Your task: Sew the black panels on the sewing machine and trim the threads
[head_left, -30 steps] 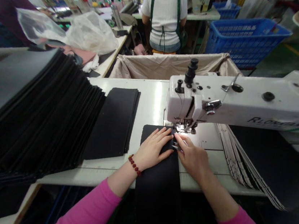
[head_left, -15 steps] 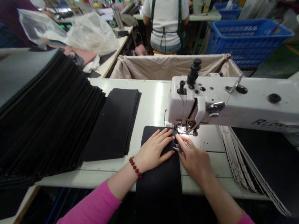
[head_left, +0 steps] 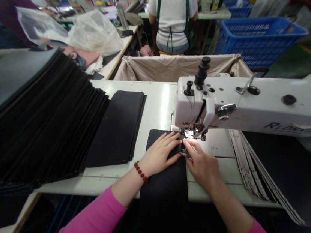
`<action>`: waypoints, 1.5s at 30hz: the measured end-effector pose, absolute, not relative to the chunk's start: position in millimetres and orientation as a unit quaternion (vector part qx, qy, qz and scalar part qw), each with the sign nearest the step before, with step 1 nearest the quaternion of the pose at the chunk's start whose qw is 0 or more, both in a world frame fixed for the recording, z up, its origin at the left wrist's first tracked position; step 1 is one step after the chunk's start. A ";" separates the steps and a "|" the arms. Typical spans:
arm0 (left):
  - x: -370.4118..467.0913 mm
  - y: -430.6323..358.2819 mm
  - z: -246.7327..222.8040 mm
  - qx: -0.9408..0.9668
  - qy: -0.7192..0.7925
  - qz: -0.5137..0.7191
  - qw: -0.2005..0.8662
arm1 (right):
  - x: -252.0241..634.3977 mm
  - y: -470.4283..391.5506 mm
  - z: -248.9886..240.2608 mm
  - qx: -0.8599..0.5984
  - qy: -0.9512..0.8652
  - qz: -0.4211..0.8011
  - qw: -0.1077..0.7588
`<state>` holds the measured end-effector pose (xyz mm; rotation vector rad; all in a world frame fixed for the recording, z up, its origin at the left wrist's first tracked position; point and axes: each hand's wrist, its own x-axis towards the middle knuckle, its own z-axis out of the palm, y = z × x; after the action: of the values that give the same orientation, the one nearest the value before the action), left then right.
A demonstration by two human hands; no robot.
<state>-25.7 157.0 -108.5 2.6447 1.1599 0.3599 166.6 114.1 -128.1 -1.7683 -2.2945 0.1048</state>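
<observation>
A black fabric panel (head_left: 164, 193) lies under the sewing machine's head, its near end hanging over the table's front edge. My left hand (head_left: 161, 153) rests flat on it with fingers stretched toward the presser foot (head_left: 190, 132). My right hand (head_left: 202, 164) is closed at the panel's right edge, fingertips touching it just in front of the foot. Small metal thread snips (head_left: 185, 155) are tucked in that hand, their pointed blades sticking out to the left; the rest is hidden by the fingers. The white sewing machine (head_left: 247, 105) reaches in from the right.
A tall stack of black panels (head_left: 44, 118) leans at the left, beside a smaller pile (head_left: 118, 127). More light-edged black panels (head_left: 284, 174) lie at the right. Behind the table are a cloth-lined bin (head_left: 161, 70), a blue basket (head_left: 258, 38) and a seated person (head_left: 172, 16).
The view has shifted very slightly. Both hands and the panel hold nearly the same place by the presser foot.
</observation>
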 end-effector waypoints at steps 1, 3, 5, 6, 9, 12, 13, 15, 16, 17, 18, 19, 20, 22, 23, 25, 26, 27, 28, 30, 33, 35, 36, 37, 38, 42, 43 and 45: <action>-26.1 157.1 -108.7 0.903 0.395 0.122 0.114 | 166.6 114.0 -128.2 -0.606 -0.785 0.036 0.122; -27.0 157.3 -108.8 0.905 0.393 0.122 0.110 | 166.7 114.0 -128.5 -0.607 -0.784 0.035 0.122; -28.3 157.1 -108.7 0.906 0.391 0.121 0.105 | 166.9 114.0 -128.5 -0.607 -0.784 0.035 0.123; -29.1 156.9 -108.5 0.907 0.390 0.121 0.104 | 167.0 114.0 -128.4 -0.607 -0.784 0.036 0.123; -31.3 155.3 -107.8 0.909 0.385 0.123 0.100 | 167.1 113.8 -128.0 -0.610 -0.782 0.039 0.117; -32.9 153.8 -107.0 0.912 0.380 0.122 0.100 | 167.0 113.6 -128.0 -0.611 -0.782 0.043 0.115; -33.2 153.6 -106.8 0.912 0.379 0.121 0.100 | 167.0 113.5 -128.1 -0.610 -0.782 0.045 0.117; -33.7 153.6 -106.5 0.913 0.378 0.118 0.100 | 167.3 113.5 -128.3 -0.609 -0.783 0.048 0.122; -33.8 153.7 -106.3 0.913 0.378 0.118 0.100 | 167.5 113.5 -128.3 -0.609 -0.782 0.049 0.123; -33.9 153.9 -106.2 0.913 0.379 0.117 0.099 | 167.8 113.5 -128.3 -0.608 -0.783 0.050 0.123; -34.0 154.0 -106.1 0.913 0.379 0.116 0.099 | 168.0 113.4 -128.3 -0.608 -0.783 0.050 0.123; -34.1 154.0 -106.0 0.913 0.379 0.115 0.098 | 168.2 113.3 -128.2 -0.608 -0.783 0.050 0.123; -34.3 154.0 -106.0 0.913 0.379 0.113 0.098 | 168.4 113.2 -128.2 -0.608 -0.783 0.050 0.122; -34.6 153.6 -105.8 0.914 0.378 0.110 0.097 | 168.7 113.1 -128.4 -0.610 -0.781 0.051 0.123; -34.8 153.4 -105.8 0.914 0.378 0.109 0.097 | 168.8 113.1 -128.4 -0.609 -0.781 0.052 0.123; -35.3 152.9 -105.8 0.914 0.378 0.110 0.098 | 168.8 113.1 -128.4 -0.607 -0.783 0.055 0.125; -35.5 152.7 -105.8 0.914 0.378 0.112 0.099 | 168.8 113.1 -128.4 -0.606 -0.783 0.056 0.125; -35.6 152.7 -105.8 0.913 0.378 0.115 0.099 | 168.8 113.1 -128.3 -0.605 -0.784 0.057 0.126; -35.7 152.6 -105.9 0.913 0.377 0.118 0.100 | 168.7 113.0 -128.2 -0.605 -0.784 0.057 0.126; -35.7 152.7 -106.0 0.913 0.376 0.124 0.100 | 168.4 112.9 -128.1 -0.607 -0.783 0.057 0.125; -35.7 152.7 -106.0 0.913 0.376 0.126 0.098 | 168.1 112.9 -128.0 -0.608 -0.782 0.057 0.123; -35.7 152.7 -106.0 0.913 0.377 0.126 0.098 | 168.2 112.9 -128.1 -0.608 -0.782 0.057 0.124; -35.7 152.7 -106.0 0.912 0.377 0.126 0.098 | 168.3 113.0 -128.1 -0.607 -0.783 0.058 0.125; -35.8 152.7 -106.1 0.912 0.377 0.127 0.097 | 168.5 113.0 -128.3 -0.606 -0.783 0.059 0.125; -35.8 152.7 -106.3 0.912 0.378 0.127 0.097 | 168.7 113.0 -128.5 -0.606 -0.783 0.060 0.125; -36.5 152.7 -107.3 0.912 0.380 0.123 0.093 | 169.6 113.1 -129.3 -0.605 -0.783 0.065 0.124; -36.7 152.7 -107.5 0.912 0.380 0.121 0.092 | 169.8 113.1 -129.4 -0.605 -0.783 0.066 0.125; -37.1 152.7 -107.5 0.912 0.381 0.120 0.091 | 169.9 113.1 -129.5 -0.606 -0.783 0.067 0.126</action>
<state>-37.1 152.7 -107.5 2.7095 1.1331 0.3558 169.9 113.1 -129.5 -1.7634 -2.2799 0.1962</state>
